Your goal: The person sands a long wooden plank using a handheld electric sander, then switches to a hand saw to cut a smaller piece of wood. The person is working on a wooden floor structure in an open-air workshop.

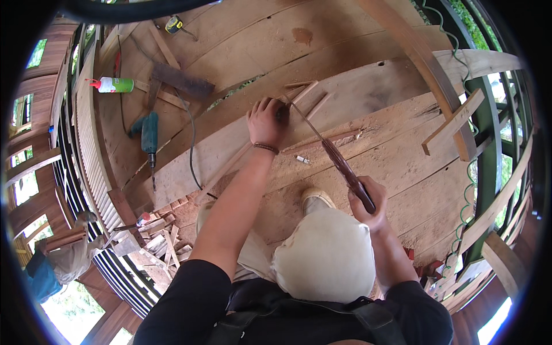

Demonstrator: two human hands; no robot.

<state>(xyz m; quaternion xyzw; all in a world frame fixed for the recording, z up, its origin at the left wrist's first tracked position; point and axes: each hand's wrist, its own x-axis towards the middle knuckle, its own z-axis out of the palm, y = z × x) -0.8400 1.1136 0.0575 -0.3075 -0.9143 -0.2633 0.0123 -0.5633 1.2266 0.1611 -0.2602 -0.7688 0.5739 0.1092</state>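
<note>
My right hand (369, 204) is closed around the lower end of a long-handled knife (340, 161). Its handle is dark brown and ridged, and its thin blade, seen nearly edge-on, slants up and left to my left hand (268, 121). The fingers of that hand are curled round a dark rounded piece (282, 114) beside the blade's far end. Most of this piece is hidden, and I cannot tell whether the blade touches it. Just beyond lie narrow wood strips (305, 92) on a long plank (368, 86).
On the left are a teal power drill (149, 135), a spray can (115, 85) and a dark wood block (183, 80). A tape measure (173, 24) lies farther back. Offcuts (167, 241) are heaped at lower left. A curved beam (431, 72) and a green coiled hose (464, 198) are right.
</note>
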